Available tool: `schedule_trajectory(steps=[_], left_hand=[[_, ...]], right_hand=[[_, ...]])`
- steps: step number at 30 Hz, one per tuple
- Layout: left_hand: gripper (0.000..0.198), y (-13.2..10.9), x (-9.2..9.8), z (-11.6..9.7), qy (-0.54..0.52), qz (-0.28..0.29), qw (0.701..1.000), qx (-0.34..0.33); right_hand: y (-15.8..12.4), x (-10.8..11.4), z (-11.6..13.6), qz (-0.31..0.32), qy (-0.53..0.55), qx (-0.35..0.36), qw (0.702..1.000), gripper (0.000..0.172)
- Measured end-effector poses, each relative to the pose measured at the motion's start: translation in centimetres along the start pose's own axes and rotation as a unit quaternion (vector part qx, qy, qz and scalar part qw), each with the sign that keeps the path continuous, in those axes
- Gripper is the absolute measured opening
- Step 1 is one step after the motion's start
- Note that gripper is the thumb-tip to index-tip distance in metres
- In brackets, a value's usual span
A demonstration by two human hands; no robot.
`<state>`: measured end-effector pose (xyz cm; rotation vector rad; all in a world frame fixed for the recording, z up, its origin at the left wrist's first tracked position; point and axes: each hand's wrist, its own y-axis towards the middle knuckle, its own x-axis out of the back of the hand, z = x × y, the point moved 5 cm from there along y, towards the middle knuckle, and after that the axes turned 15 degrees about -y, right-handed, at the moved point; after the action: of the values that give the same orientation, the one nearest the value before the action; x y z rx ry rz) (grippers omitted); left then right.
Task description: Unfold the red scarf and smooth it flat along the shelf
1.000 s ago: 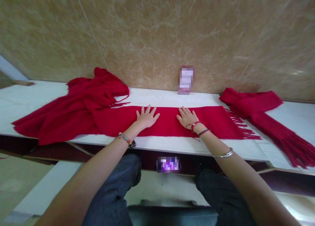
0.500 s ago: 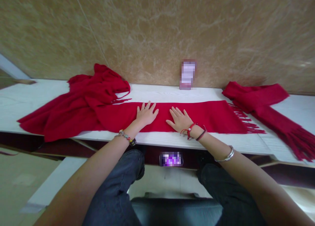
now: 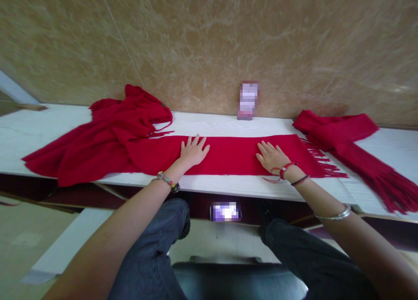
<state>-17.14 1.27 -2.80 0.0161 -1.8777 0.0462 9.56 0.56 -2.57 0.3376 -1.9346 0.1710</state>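
Observation:
A red fringed scarf (image 3: 233, 156) lies along the white table, flat in the middle and bunched into loose folds at its left. My left hand (image 3: 195, 152) rests palm down on the flat stretch, fingers spread. Farther right on the same cloth lies my right hand (image 3: 272, 157), also flat with its fingers out. The fringe at the scarf's right end reaches toward a second red scarf (image 3: 346, 139), which is folded over itself with its tassels hanging near the front edge. Neither hand grips the fabric.
The narrow white table (image 3: 209, 122) backs onto a brown marbled wall (image 3: 196, 47). Against that wall leans a pixelated phone-like object (image 3: 248, 100). Another blurred-out device (image 3: 225, 211) sits on a dark shelf below the tabletop. My legs and a dark stool (image 3: 235, 282) are underneath.
My right hand has slid to the right along the flat scarf, toward its fringed end. My left hand has stayed in place.

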Motion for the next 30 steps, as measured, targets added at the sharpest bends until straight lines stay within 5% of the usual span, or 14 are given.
schedule_trajectory(steps=[7,14,18,22,30], left_hand=[[0.060,-0.3,0.3,-0.3,0.012,0.004,1.000,0.003],[0.059,-0.5,0.5,-0.5,0.011,0.001,1.000,0.007],[0.059,-0.4,0.3,-0.4,0.006,-0.003,1.000,0.007],[0.060,-0.1,0.1,-0.1,0.007,-0.007,1.000,0.000],[0.061,0.1,0.0,0.0,0.006,-0.003,1.000,-0.002]], right_hand=[[0.2,0.8,-1.6,-0.012,0.018,-0.031,0.999,0.053],[1.1,5.0,7.8,-0.058,0.131,0.101,0.985,0.059],[-0.1,5.3,11.4,-0.054,0.133,0.169,0.975,0.057],[-1.2,4.4,10.1,-0.044,0.106,0.171,0.979,0.053],[-2.4,1.7,2.6,-0.016,0.018,0.077,0.997,0.053]])
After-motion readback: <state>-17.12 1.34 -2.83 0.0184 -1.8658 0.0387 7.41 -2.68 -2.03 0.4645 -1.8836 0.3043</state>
